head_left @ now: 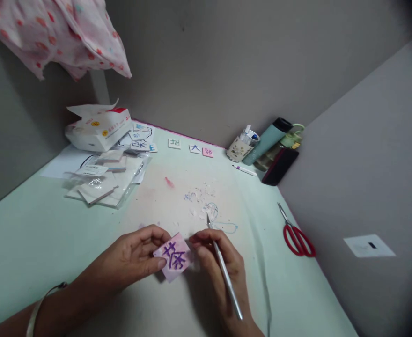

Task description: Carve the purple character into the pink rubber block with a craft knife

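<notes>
Between the thumb and fingers of my left hand (139, 255) is a pinkish square carving block (178, 269), tilted, with a purple written character on its face. My right hand (223, 271) is closed around a slim silver craft knife (226, 276). The knife's blade points up and away from me, apart from the block. My right fingertips are close to the block's right edge; whether they touch it I cannot tell. Pale carving shavings (206, 206) lie scattered on the work surface (150, 206) beyond both hands.
Packaged white blocks (100, 187) and a paper box (100, 128) stand at the back left. Small character blocks (174, 143) line the rear edge. A pen cup (241, 147), tumbler (269, 140), phone (279, 167) and marker (244, 170) sit back right, red-handled scissors (297, 241) at the right edge.
</notes>
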`<control>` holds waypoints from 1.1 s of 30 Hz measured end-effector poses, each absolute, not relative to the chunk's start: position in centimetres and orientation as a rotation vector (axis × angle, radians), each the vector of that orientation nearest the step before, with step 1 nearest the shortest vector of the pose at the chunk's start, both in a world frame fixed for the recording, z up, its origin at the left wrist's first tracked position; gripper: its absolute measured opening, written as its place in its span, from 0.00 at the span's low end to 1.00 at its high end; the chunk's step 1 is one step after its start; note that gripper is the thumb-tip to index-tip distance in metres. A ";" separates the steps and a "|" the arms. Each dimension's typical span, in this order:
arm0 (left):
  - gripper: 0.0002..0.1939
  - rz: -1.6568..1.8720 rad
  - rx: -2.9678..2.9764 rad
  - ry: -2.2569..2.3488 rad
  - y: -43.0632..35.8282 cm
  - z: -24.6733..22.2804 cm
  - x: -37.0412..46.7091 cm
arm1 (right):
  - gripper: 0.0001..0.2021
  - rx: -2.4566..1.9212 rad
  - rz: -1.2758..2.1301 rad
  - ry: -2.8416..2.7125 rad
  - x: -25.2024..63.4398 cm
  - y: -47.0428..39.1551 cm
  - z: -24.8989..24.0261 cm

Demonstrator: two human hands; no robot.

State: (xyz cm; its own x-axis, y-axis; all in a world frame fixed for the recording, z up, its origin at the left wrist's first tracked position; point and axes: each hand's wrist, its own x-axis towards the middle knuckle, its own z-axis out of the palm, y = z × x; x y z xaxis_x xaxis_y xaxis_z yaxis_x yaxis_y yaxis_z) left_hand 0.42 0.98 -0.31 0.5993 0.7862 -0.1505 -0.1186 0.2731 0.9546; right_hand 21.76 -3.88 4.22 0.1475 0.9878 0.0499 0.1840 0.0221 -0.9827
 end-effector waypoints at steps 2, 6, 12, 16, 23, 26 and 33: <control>0.12 0.626 1.154 0.703 1.0 -0.1 0.4 | 0.07 -1.360 1.100 -1.238 21.5 -3.8 4.3; 0.12 0.539 1.148 0.676 1.1 0.3 0.2 | 0.10 -1.265 1.309 -1.119 21.5 -3.8 4.1; 0.07 0.614 1.368 0.723 1.3 1.1 -0.3 | 0.16 -1.084 1.676 -0.751 21.5 -3.6 3.5; 0.07 0.609 1.288 0.730 0.7 1.2 -0.3 | 0.20 -1.047 1.807 -0.576 21.0 -3.6 3.1; 0.07 0.547 1.173 0.653 -0.2 1.2 -0.3 | 0.22 -1.022 1.933 -0.461 20.7 -3.6 2.9; 0.06 0.639 1.179 0.603 0.0 0.9 -0.1 | 0.20 -0.999 1.885 -0.526 20.5 -3.4 3.4; 0.08 0.723 0.924 0.479 1.4 2.1 0.0 | 0.14 -1.059 1.556 -0.964 21.9 -2.8 4.3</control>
State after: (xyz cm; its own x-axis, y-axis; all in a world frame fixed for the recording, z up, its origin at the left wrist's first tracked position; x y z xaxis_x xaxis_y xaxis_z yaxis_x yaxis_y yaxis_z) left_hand 0.03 1.42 2.09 0.6717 0.7376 -0.0692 -0.3512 0.3993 0.8469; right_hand 21.95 -2.82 4.31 -0.1372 0.9760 -0.1694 -0.2830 -0.2025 -0.9375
